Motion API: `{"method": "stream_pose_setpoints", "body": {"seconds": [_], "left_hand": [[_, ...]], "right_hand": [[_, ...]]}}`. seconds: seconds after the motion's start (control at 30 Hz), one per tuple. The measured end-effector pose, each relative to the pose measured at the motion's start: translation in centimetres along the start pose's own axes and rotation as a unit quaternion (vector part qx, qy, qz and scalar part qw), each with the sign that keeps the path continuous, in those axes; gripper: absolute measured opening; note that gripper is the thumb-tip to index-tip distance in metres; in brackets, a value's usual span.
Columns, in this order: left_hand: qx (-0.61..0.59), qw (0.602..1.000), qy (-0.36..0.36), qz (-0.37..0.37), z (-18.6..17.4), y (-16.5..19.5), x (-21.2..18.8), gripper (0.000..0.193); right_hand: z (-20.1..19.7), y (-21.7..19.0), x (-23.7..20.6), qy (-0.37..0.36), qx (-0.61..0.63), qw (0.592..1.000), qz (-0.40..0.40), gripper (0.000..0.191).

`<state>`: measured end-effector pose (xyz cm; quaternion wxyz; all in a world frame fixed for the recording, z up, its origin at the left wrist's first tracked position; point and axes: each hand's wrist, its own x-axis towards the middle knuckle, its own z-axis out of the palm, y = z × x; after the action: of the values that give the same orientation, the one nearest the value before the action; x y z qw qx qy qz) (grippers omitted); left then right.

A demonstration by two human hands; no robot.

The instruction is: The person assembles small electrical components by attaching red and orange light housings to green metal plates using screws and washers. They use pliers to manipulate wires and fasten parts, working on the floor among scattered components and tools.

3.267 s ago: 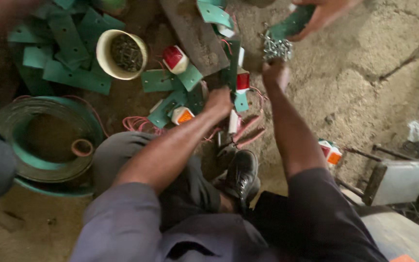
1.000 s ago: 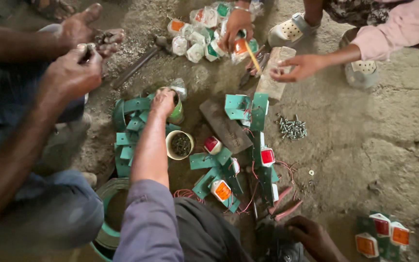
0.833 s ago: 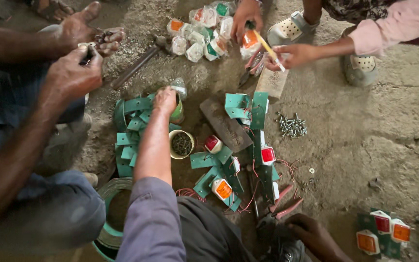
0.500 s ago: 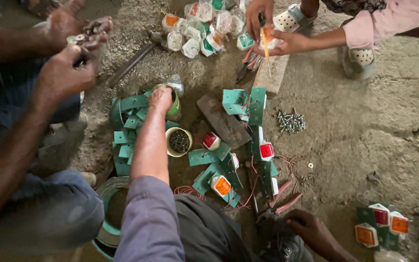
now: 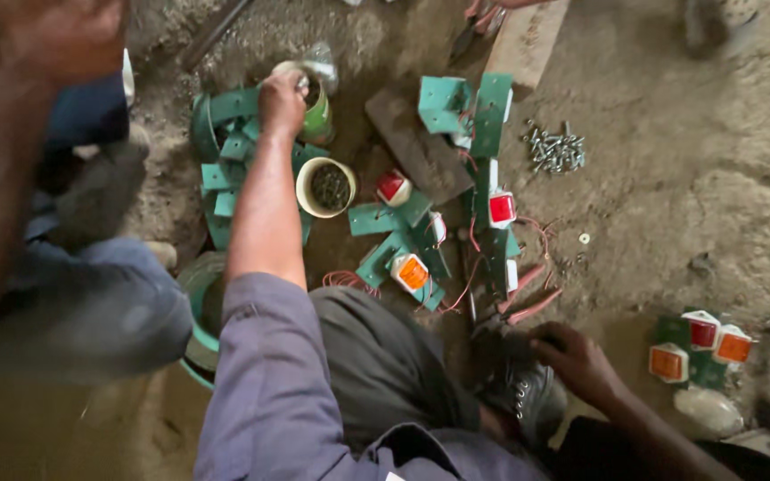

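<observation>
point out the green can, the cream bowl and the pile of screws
green can (image 5: pixel 318 116), head view, on its green side wall
cream bowl (image 5: pixel 307 198), head view, on its left rim
pile of screws (image 5: pixel 554 150), head view, on the middle of the heap

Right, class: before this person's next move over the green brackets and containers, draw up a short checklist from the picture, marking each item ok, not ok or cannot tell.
1. Left hand is at the green container: ok, it rests at the rim; what the fingers pinch, cannot tell.
2. Cream cup of small dark parts stands upright within reach: ok.
3. Right hand is free: cannot tell; it rests low by the shoe.
4. Screw pile is gathered: ok, though a washer lies loose.
5. Green brackets are sorted: not ok, heaped and overlapping.
6. Co-worker's arm is clear of the reach: cannot tell.
</observation>
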<state>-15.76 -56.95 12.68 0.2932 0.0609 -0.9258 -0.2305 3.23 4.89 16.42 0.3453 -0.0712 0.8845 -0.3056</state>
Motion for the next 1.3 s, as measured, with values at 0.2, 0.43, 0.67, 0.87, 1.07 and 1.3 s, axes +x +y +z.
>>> {"method": "stream_pose_setpoints", "body": {"seconds": [0.2, 0.43, 0.67, 0.87, 1.07, 1.3], "left_hand": [[-0.082, 0.995, 0.008, -0.063, -1.3, 1.2, 0.4, 0.027], [-0.032, 0.995, -0.002, -0.097, -2.5, 2.3, 0.9, 0.022], [-0.168, 0.945, 0.015, -0.279, -4.8, 4.4, 1.1, 0.017], [-0.268, 0.900, 0.028, -0.341, -5.7, 4.6, 0.6, 0.012], [-0.715, 0.594, 0.037, -0.367, -5.7, 7.4, -1.5, 0.013], [-0.841, 0.453, -0.024, -0.295, -5.7, 17.4, -5.3, 0.021]], "right_hand": [[-0.1, -0.6, -0.3, -0.005, 0.010, 1.000, -0.007, 0.031], [-0.1, -0.9, -0.7, -0.002, 0.013, 1.000, 0.021, 0.032], [0.4, -2.0, -0.8, -0.034, 0.015, 0.999, -0.033, 0.031], [1.4, -2.3, -1.0, -0.028, 0.011, 0.998, -0.052, 0.031], [1.6, -2.6, -1.2, -0.018, 0.006, 0.999, -0.041, 0.031], [1.7, -3.4, -2.2, 0.033, -0.019, 0.989, -0.142, 0.030]]}}
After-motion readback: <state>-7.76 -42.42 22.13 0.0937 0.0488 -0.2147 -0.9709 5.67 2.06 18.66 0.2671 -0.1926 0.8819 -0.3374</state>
